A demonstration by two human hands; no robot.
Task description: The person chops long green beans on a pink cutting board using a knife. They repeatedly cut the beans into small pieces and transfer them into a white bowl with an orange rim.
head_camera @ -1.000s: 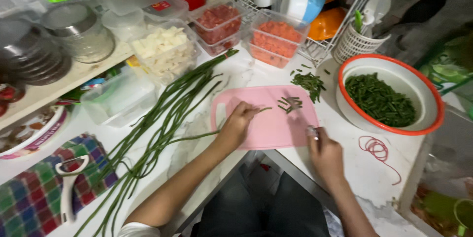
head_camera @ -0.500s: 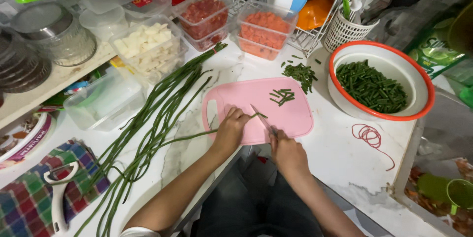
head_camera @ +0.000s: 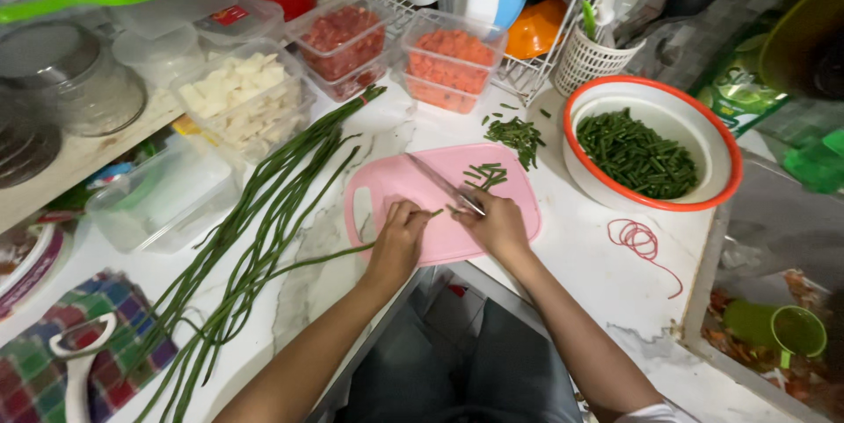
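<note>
Mid-chop: left hand pins a long green bean on the pink plastic cutting board — right hand grips a steel-bladed knife; feeding the bean forward looks due next.

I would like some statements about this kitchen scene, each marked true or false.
1. The right hand holds a knife over the pink cutting board. True.
2. The left hand presses a long bean on the board. True.
3. The orange-rimmed bowl holds diced carrot. False: it holds cut green bean pieces.
4. The uncut beans lie right of the board. False: they lie to its left.
5. A red rubber band lies on the counter. True.
</note>
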